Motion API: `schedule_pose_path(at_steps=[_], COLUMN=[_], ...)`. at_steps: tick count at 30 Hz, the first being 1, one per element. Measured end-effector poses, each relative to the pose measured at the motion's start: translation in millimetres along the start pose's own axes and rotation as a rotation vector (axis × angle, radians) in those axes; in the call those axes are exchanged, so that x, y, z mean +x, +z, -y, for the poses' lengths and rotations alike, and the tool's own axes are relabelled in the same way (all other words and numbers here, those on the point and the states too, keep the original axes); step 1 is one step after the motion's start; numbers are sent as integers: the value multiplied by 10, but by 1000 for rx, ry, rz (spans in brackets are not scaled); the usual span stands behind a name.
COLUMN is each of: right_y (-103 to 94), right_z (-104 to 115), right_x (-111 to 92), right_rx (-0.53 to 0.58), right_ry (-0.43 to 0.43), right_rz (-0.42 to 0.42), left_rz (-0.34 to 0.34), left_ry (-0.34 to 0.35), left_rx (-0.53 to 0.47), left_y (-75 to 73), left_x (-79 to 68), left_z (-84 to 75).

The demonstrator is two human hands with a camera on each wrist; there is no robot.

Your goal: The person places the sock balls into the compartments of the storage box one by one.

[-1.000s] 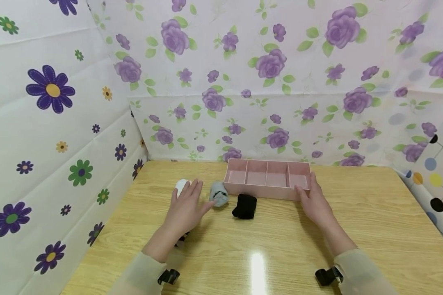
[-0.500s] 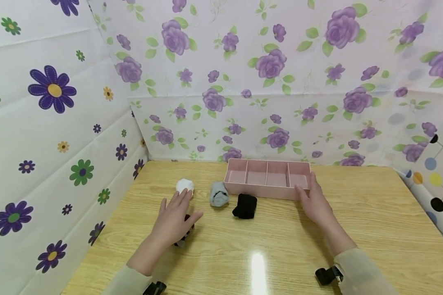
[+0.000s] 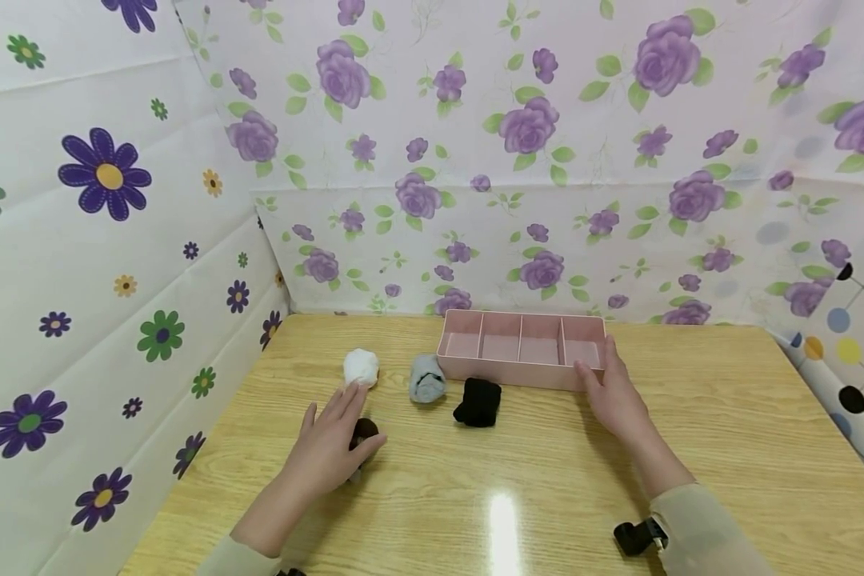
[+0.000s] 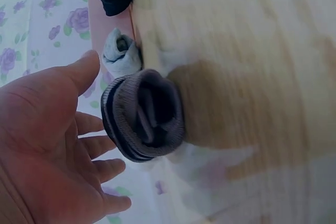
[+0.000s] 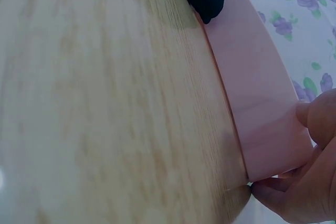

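Observation:
My left hand (image 3: 324, 444) hovers with spread fingers over a rolled dark sock (image 3: 364, 432), partly hiding it. In the left wrist view the sock (image 4: 126, 103) shows a grey ribbed cuff with dark stripes, just off the fingertips; whether they touch it I cannot tell. Beyond the fingers lies a balled white sock (image 3: 361, 368). A rolled grey sock (image 3: 427, 379) and a folded black sock (image 3: 478, 403) lie in front of a pink divided box (image 3: 518, 374). My right hand (image 3: 615, 396) grips the box's right end, thumb on the front wall (image 5: 273, 114).
The wooden table (image 3: 562, 472) runs up to a floral cloth (image 3: 418, 240) behind the box. Another flowered cloth (image 3: 151, 264) hangs at the left, and a dotted cloth (image 3: 850, 320) borders the right side.
My left hand has drawn back toward me and to the left, from beside the white sock to above the dark one. My right hand and the box have stayed put.

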State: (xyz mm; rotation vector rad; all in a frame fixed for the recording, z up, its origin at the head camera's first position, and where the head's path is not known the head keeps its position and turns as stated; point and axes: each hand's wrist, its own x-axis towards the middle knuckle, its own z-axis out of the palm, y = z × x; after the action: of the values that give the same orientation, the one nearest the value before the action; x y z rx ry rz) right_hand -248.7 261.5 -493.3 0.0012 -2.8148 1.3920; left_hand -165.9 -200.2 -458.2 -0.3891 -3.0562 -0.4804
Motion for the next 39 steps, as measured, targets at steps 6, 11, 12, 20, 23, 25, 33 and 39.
schedule_pose_path(at_steps=[6,11,12,20,23,25,33,39], right_y=[4,-7,-11,-10,-11,-9,-8,-10], right_z=[-17,-13,-12,-10,-10,-9,-11,-12], right_x=[12,19,21,22,23,23,17,20], right_rx=[-8,-13,-14,-18,-13,-12,0,-3], right_ry=[-5,-8,-7,-14,-15,-17,-9,-12], right_rz=[-2,0,2,-2,-2,-2,8,3], left_rz=[15,33,35,45,46,41,41,27], left_ry=[12,9,7,5,2,2,-11,-26], left_rx=[3,-4,-9,-18,-14,-17,-39,-26], left_y=[48,48,45,63,89,106,139,136], left_x=[-59,-109,-118,-159,-169,-173,-181,-177], left_z=[65,105,112,164,177,182,180,151])
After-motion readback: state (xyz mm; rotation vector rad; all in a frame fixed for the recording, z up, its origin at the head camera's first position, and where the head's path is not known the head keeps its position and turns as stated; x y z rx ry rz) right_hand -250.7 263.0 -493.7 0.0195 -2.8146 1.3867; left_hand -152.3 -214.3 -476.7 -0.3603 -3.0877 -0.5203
